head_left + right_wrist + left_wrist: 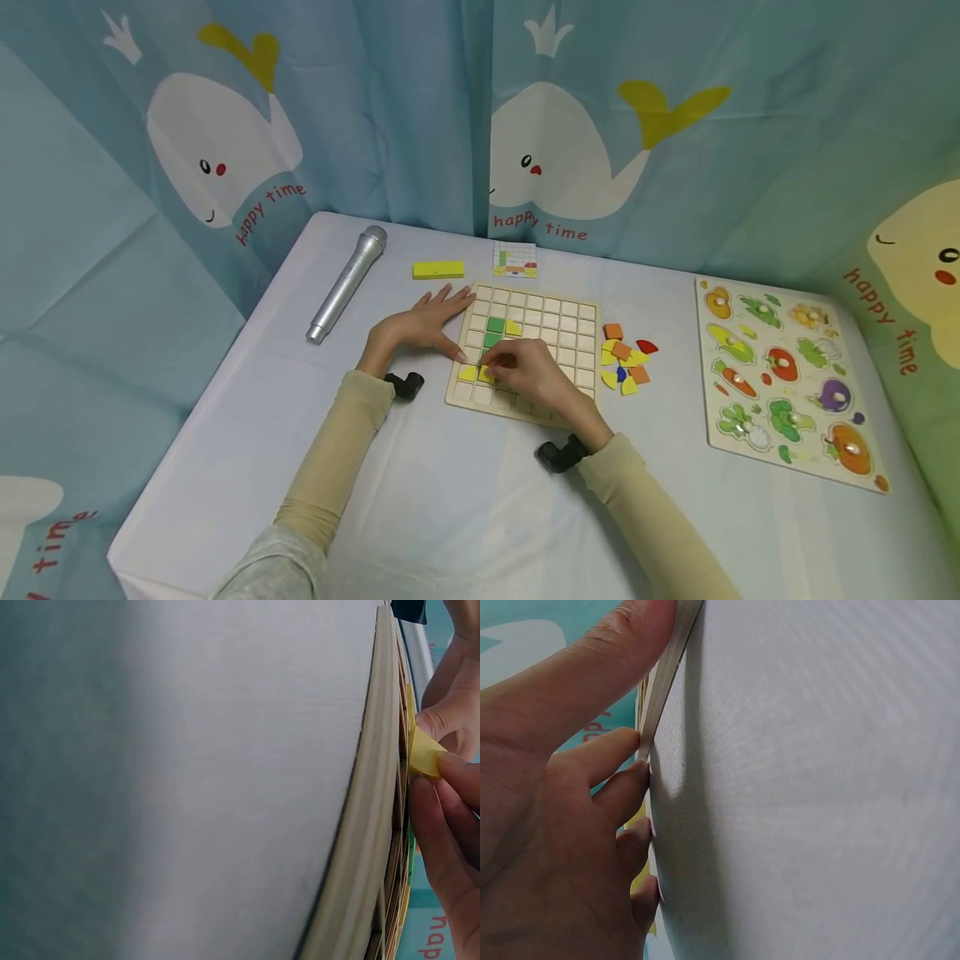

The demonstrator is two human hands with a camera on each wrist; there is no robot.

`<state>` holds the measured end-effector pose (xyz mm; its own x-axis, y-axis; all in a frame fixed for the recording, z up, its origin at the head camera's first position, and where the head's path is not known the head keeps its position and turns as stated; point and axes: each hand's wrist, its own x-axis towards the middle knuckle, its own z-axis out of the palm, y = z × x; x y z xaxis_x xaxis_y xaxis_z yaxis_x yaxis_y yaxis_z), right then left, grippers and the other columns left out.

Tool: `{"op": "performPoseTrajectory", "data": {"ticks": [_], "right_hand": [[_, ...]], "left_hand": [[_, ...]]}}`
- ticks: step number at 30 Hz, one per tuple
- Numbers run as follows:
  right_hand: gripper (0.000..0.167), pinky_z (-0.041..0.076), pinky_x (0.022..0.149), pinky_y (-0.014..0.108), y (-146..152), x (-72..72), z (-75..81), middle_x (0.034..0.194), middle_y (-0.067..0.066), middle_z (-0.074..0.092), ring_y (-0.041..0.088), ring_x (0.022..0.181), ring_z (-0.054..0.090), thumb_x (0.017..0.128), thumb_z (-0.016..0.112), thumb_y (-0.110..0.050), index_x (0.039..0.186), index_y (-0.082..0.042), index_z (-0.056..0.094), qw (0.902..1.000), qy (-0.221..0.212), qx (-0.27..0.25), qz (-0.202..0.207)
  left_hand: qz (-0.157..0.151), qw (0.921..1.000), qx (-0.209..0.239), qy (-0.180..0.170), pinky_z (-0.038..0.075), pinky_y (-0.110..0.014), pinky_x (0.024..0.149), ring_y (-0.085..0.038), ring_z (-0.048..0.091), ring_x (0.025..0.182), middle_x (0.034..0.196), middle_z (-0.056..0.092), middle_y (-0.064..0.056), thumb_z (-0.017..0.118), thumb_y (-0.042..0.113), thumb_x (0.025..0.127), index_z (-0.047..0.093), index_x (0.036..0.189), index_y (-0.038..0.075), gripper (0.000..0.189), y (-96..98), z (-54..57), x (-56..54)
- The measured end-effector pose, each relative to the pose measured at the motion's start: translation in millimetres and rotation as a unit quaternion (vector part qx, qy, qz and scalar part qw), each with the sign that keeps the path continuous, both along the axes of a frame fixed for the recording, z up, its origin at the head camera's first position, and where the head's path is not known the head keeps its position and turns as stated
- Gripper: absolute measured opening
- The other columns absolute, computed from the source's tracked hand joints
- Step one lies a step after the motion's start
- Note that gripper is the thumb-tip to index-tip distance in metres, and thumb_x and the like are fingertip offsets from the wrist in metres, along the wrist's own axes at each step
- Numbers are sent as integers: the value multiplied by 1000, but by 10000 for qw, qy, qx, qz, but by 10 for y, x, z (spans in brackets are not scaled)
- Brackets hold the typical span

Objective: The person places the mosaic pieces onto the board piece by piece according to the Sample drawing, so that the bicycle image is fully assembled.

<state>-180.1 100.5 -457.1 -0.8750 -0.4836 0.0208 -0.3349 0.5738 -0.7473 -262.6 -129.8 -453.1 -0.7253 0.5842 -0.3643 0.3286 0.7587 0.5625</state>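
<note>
Head view. A square wooden grid board (551,325) is laid flat on the tabletop (427,500), its far edge sloping slightly down to the right. In its near-left part a yellow tile (487,375) is pinched between thumb and fingertips of the right hand (528,368); that grip is closed narrowly. The tile's long axis cannot be told here, as it is partly covered. The left hand (426,323) is spread along the board's left side, its grip wide and without a tile. Green tiles (496,325) and further yellow pieces are set in the cells. Loose tiles (622,360) are scattered just beside the board's right edge. Beyond the far edge are placed a patterned card (514,260) and a yellow bar (438,270), the bar set crosswise. A silver microphone (347,285) is pointed obliquely away, head at the far end. A vegetable puzzle (783,379) is laid at the right. "happy time" is printed repeatedly in red on the curtain (427,125).

Left wrist view. The board's edge is met by the thumb and fingers; red lettering is partly hidden.

Right wrist view. The yellow tile is held tilted against the board's surface, near the left thumb; "hap" is legible, turned sideways.
</note>
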Motion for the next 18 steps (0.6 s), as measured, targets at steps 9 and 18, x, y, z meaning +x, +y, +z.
{"op": "performPoseTrajectory", "data": {"ticks": [9,18], "right_hand": [[11,56,73,25,-32,6,25,94,7,75,16,85,67,90,75,-1,99,-3,81,9993,290,206,150],[13,61,78,32,-53,35,35,96,8,76,17,85,70,90,74,1,101,-3,80,9997,36,245,-1]], "left_hand": [[-7,10000,-45,-16,-9,-51,130,-28,-13,160,175,0,-1,84,42,84,12,167,16,113,19,19,4],[64,10000,-19,-59,-9,-50,130,-28,-13,161,175,-1,-2,84,41,84,11,167,16,113,19,9,13]]}}
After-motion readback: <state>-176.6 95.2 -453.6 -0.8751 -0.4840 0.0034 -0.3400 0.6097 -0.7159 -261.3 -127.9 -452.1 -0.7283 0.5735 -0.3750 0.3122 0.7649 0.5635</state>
